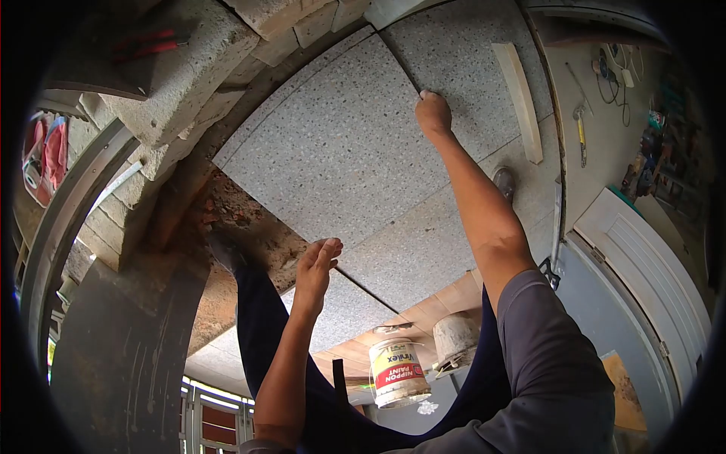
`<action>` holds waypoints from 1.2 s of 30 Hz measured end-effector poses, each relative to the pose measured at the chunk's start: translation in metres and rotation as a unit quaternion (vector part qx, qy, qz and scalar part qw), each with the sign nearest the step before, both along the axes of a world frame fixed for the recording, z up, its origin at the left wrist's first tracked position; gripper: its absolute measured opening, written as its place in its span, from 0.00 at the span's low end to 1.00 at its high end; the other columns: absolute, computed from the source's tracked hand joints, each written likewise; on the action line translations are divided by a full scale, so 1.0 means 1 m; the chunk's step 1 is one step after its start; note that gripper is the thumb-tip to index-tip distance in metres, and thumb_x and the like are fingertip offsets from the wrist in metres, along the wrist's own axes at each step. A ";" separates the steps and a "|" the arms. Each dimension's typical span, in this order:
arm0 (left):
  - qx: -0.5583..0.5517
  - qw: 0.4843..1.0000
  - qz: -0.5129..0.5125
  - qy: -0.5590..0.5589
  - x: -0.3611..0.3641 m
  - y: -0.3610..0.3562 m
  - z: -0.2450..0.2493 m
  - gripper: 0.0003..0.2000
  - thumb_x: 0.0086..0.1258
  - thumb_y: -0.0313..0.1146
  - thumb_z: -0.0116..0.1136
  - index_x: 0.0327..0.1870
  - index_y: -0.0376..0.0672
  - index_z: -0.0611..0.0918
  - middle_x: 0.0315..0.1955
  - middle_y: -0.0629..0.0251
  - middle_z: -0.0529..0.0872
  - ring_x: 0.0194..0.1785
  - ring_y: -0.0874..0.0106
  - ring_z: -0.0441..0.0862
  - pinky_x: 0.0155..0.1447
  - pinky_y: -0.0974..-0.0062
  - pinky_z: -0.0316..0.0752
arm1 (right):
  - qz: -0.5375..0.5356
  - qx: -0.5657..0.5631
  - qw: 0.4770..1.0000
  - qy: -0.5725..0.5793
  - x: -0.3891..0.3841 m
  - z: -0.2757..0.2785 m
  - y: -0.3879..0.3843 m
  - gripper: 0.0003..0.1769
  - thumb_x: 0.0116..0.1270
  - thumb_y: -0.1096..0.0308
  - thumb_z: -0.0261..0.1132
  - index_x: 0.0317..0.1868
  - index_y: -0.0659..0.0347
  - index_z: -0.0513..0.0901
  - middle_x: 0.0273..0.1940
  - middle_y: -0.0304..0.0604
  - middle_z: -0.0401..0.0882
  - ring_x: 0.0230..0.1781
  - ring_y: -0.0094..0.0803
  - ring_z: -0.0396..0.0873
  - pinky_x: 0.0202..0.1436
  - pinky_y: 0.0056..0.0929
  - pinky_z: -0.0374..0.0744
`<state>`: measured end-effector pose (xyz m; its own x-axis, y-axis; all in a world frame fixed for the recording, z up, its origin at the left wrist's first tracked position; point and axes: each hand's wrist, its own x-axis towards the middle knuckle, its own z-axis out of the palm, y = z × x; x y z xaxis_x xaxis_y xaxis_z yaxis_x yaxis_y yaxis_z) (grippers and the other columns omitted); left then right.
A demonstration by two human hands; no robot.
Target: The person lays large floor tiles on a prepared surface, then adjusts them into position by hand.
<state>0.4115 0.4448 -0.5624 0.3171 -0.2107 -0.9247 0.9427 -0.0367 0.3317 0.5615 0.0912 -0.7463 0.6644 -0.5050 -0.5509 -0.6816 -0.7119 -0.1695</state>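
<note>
Where the terrazzo slab [318, 129] lay beside the block wall [185, 64], likely heavy, rigid, best held by opposite edges, the right hand [433, 113] clenched at its edge, grasp unclear; the left hand [314, 268] hung open.

The tile [325, 136] is a large, flat, four-sided slab with straight edges. Its grey face carries dense dark and pale flecks and faces up. It lies at floor level among matching tiles [484, 83]. One edge borders exposed soil [261, 223]; a dark, narrow gap separates part of another edge from the adjacent tile. The right hand [433, 113] grips at this gap. The left hand [314, 268] is at the corner beside the soil; contact there is unclear.
</note>
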 end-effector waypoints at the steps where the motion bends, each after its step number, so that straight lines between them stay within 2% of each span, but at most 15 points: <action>1: -0.001 1.000 0.000 -0.001 0.000 0.000 0.000 0.22 0.78 0.45 0.50 0.56 0.32 0.77 0.53 0.51 0.81 0.61 0.61 0.77 0.67 0.64 0.69 | 0.001 -0.001 1.000 -0.001 0.000 0.001 0.000 0.21 0.68 0.65 0.54 0.58 0.63 0.80 0.57 0.58 0.79 0.59 0.52 0.77 0.63 0.40 0.75; 18: 0.003 1.000 -0.004 -0.009 -0.002 0.001 0.000 0.22 0.78 0.45 0.50 0.55 0.32 0.78 0.52 0.52 0.82 0.60 0.63 0.78 0.66 0.65 0.70 | 0.027 -0.027 0.999 -0.028 -0.009 0.000 0.002 0.21 0.67 0.64 0.54 0.57 0.65 0.80 0.54 0.60 0.80 0.56 0.54 0.79 0.61 0.42 0.76; 21: 0.005 1.000 -0.008 -0.008 -0.002 0.000 -0.002 0.22 0.78 0.45 0.50 0.55 0.32 0.78 0.52 0.52 0.82 0.60 0.62 0.78 0.67 0.65 0.69 | 0.086 -0.063 0.991 -0.081 -0.012 -0.001 0.003 0.18 0.70 0.65 0.53 0.53 0.62 0.82 0.56 0.59 0.78 0.56 0.55 0.77 0.57 0.44 0.78; 24: 0.005 1.000 -0.015 -0.008 -0.003 -0.001 -0.001 0.22 0.77 0.45 0.50 0.55 0.31 0.78 0.53 0.50 0.81 0.61 0.61 0.77 0.67 0.64 0.69 | 0.115 -0.053 0.987 -0.099 -0.012 0.003 0.005 0.19 0.70 0.64 0.54 0.57 0.61 0.81 0.60 0.59 0.75 0.59 0.56 0.74 0.59 0.44 0.77; 27: -0.008 0.998 -0.015 -0.060 -0.005 0.002 -0.007 0.23 0.77 0.47 0.50 0.55 0.31 0.78 0.54 0.49 0.81 0.62 0.60 0.77 0.68 0.63 0.69 | 0.113 -0.088 0.978 -0.152 -0.016 -0.007 0.005 0.20 0.70 0.64 0.54 0.58 0.61 0.81 0.56 0.58 0.79 0.57 0.55 0.77 0.59 0.43 0.77; 29: -0.004 0.998 -0.023 -0.049 -0.008 0.000 0.000 0.26 0.76 0.49 0.51 0.56 0.30 0.78 0.55 0.48 0.81 0.62 0.59 0.77 0.68 0.62 0.69 | 0.071 -0.014 0.984 -0.163 -0.020 0.004 0.002 0.21 0.69 0.66 0.54 0.58 0.62 0.81 0.50 0.57 0.82 0.54 0.53 0.79 0.59 0.42 0.77; 31: 0.001 1.000 -0.012 -0.017 -0.005 -0.004 0.002 0.25 0.75 0.50 0.53 0.56 0.33 0.79 0.53 0.52 0.83 0.60 0.63 0.78 0.65 0.64 0.70 | 0.085 -0.006 0.977 -0.196 -0.029 -0.003 -0.016 0.20 0.69 0.60 0.55 0.54 0.62 0.83 0.48 0.56 0.84 0.53 0.52 0.80 0.59 0.43 0.77; 34: 0.013 1.000 -0.027 -0.006 -0.006 -0.006 0.002 0.25 0.75 0.49 0.53 0.56 0.32 0.79 0.53 0.51 0.82 0.60 0.62 0.78 0.65 0.64 0.71 | 0.091 -0.079 0.981 -0.155 -0.038 -0.026 -0.045 0.12 0.61 0.67 0.59 0.38 0.61 0.87 0.39 0.51 0.87 0.42 0.45 0.85 0.44 0.44 0.80; 36: 0.018 0.999 -0.029 -0.010 -0.007 -0.008 0.002 0.25 0.76 0.49 0.53 0.56 0.31 0.79 0.52 0.50 0.82 0.60 0.61 0.78 0.66 0.63 0.71 | 0.051 -0.059 0.986 -0.145 -0.050 -0.027 -0.054 0.13 0.63 0.67 0.58 0.38 0.64 0.87 0.39 0.53 0.86 0.41 0.48 0.84 0.44 0.45 0.81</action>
